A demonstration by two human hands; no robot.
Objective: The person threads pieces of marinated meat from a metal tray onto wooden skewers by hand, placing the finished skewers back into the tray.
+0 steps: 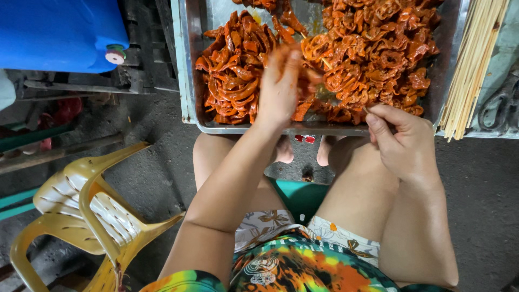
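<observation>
A steel tray (190, 81) in front of my knees holds a heap of orange-red marinated meat pieces (373, 48). My left hand (281, 86) reaches into the tray, its sauce-stained fingers pinched on a piece of the meat. My right hand (403, 140) is closed at the tray's near right edge around the end of a thin bamboo skewer (324, 62), which runs up-left into the meat toward my left hand. Several pieces look threaded on it.
A bundle of bare bamboo skewers (473, 65) lies at the tray's right side, with scissors (500, 105) beyond. A yellow plastic chair (86, 216) lies tipped at lower left. A blue container (59, 32) sits upper left. Below is dark concrete floor.
</observation>
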